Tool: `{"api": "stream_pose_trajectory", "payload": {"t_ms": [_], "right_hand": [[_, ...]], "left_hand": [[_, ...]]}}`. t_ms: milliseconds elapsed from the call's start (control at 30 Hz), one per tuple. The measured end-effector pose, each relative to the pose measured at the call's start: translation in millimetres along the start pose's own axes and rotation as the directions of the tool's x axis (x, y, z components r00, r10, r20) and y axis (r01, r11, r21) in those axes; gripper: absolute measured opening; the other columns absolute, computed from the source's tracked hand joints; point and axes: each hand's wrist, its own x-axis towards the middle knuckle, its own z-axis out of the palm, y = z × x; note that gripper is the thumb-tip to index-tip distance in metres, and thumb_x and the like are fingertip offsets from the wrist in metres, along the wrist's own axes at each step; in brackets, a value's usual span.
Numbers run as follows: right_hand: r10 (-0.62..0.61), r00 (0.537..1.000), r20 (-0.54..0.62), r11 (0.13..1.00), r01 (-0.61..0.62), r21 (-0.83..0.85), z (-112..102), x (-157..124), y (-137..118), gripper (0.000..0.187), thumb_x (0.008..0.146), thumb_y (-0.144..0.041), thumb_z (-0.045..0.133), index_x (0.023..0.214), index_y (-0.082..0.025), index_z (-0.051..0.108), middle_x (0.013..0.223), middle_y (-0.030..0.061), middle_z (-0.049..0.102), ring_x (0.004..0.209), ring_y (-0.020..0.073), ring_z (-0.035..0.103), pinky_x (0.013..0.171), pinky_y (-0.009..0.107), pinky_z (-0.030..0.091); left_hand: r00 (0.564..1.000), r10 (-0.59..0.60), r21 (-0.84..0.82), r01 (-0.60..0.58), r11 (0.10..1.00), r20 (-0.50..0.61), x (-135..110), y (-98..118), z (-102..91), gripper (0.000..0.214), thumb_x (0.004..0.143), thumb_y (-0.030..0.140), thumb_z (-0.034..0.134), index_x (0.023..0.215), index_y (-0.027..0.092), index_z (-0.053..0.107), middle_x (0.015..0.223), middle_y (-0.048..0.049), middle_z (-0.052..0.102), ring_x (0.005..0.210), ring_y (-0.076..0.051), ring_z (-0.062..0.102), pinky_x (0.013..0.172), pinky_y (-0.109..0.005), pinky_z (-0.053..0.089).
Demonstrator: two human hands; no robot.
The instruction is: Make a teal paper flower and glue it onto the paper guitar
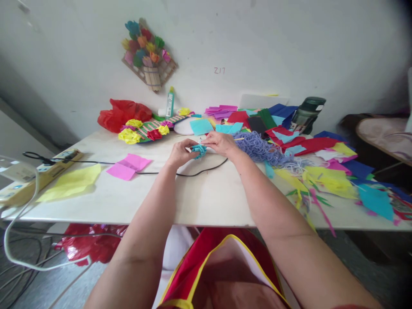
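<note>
My left hand point(180, 152) and my right hand point(220, 143) meet over the middle of the white table point(206, 201). Between their fingertips sits a crumpled blue paper flower point(199, 150), pinched from both sides. A thin stick pokes out past my right hand toward a heap of lilac yarn point(257, 148). A black cable point(193, 171) runs on the table just in front of my hands.
Pink paper point(128, 166) and yellow paper point(72, 182) lie left, by a power strip point(35, 176). Coloured paper scraps point(334, 171) cover the right side. A glue bottle point(169, 103), red bag point(124, 113), paper-flower craft point(151, 128) and dark jar point(307, 113) stand at the wall.
</note>
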Motion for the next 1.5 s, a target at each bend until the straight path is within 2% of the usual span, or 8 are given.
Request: {"api": "stream_pose_trajectory", "payload": {"t_ms": [267, 567, 700, 833, 933, 1067, 1333, 1500], "right_hand": [[0.016, 0.999, 0.05, 0.999, -0.014, -0.033, -6, -1, -5, 0.023, 0.088, -0.032, 0.054, 0.102, -0.034, 0.072, 0.102, 0.0001, 0.066, 0.087, 0.0157, 0.06, 0.064, 0.025, 0.038], [0.004, 1.0, 0.011, 0.999, -0.004, -0.044, -2, 0, -6, 0.023, 0.088, -0.032, 0.053, 0.101, -0.034, 0.072, 0.101, 0.0005, 0.066, 0.088, 0.0154, 0.059, 0.063, 0.024, 0.037], [0.016, 1.0, 0.026, 0.999, -0.015, -0.041, -4, -1, -5, 0.023, 0.088, -0.032, 0.053, 0.101, -0.033, 0.072, 0.101, 0.0008, 0.066, 0.088, 0.0155, 0.06, 0.064, 0.024, 0.037], [0.02, 1.0, 0.019, 0.999, -0.019, -0.026, -5, -1, -5, 0.023, 0.088, -0.033, 0.052, 0.1, -0.031, 0.072, 0.101, 0.0016, 0.067, 0.087, 0.0157, 0.059, 0.063, 0.024, 0.037], [0.014, 1.0, 0.007, 1.0, -0.014, -0.02, -6, -1, -5, 0.023, 0.088, -0.034, 0.052, 0.099, -0.031, 0.073, 0.1, 0.0013, 0.067, 0.087, 0.0156, 0.059, 0.062, 0.024, 0.037], [0.012, 1.0, -0.007, 1.0, -0.012, -0.015, -6, -1, -8, 0.022, 0.088, -0.034, 0.053, 0.098, -0.031, 0.073, 0.1, 0.0009, 0.067, 0.086, 0.0154, 0.059, 0.062, 0.024, 0.036], [-0.017, 1.0, -0.01, 0.998, 0.017, -0.053, -7, 0, -14, 0.023, 0.089, -0.032, 0.051, 0.094, -0.032, 0.074, 0.098, 0.0018, 0.065, 0.089, 0.0164, 0.057, 0.062, 0.025, 0.034], [-0.048, 0.998, -0.043, 0.995, 0.044, -0.084, -7, 0, -15, 0.024, 0.089, -0.03, 0.051, 0.095, -0.031, 0.073, 0.096, 0.002, 0.064, 0.087, 0.0162, 0.056, 0.063, 0.024, 0.034]], "left_hand": [[0.999, -0.019, -0.037, 0.021, 0.999, 0.047, 1, -5, -0.1, 0.028, 0.059, 0.023, 0.07, 0.085, 0.015, 0.067, 0.085, -0.0061, 0.07, 0.077, -0.018, 0.065, 0.06, -0.025, 0.05], [1.0, 0.01, -0.023, -0.011, 1.0, -0.026, 1, -5, 0.1, 0.037, 0.058, 0.024, 0.07, 0.095, 0.017, 0.064, 0.088, -0.0055, 0.07, 0.08, -0.017, 0.065, 0.061, -0.024, 0.049], [1.0, 0.002, -0.053, -0.002, 0.999, -0.008, 0, -3, -0.2, 0.033, 0.058, 0.025, 0.07, 0.089, 0.016, 0.063, 0.087, -0.0063, 0.069, 0.078, -0.017, 0.064, 0.061, -0.025, 0.049], [0.999, -0.025, -0.155, 0.029, 0.987, 0.026, 0, -1, -2.4, 0.033, 0.058, 0.028, 0.069, 0.088, 0.015, 0.064, 0.089, -0.0074, 0.068, 0.08, -0.019, 0.063, 0.063, -0.027, 0.05], [0.996, -0.08, -0.272, 0.09, 0.958, 0.047, 1, -1, -3.8, 0.035, 0.064, 0.037, 0.065, 0.091, 0.014, 0.065, 0.087, -0.0071, 0.068, 0.074, -0.017, 0.061, 0.061, -0.027, 0.049], [0.986, -0.163, -0.325, 0.162, 0.932, 0.024, 2, -3, -4.2, 0.04, 0.072, 0.048, 0.059, 0.089, 0.013, 0.067, 0.078, -0.0061, 0.066, 0.068, -0.015, 0.059, 0.058, -0.025, 0.047], [0.972, -0.226, -0.426, 0.231, 0.875, 0.062, 1, -12, -6.2, 0.04, 0.064, 0.049, 0.07, 0.087, 0.017, 0.068, 0.072, -0.0037, 0.066, 0.06, -0.013, 0.058, 0.056, -0.025, 0.046], [0.962, -0.241, -0.511, 0.271, 0.816, 0.125, 1, -17, -7.0, 0.032, 0.065, 0.047, 0.071, 0.075, 0.017, 0.067, 0.07, -0.0041, 0.066, 0.064, -0.014, 0.061, 0.061, -0.027, 0.049]]}}
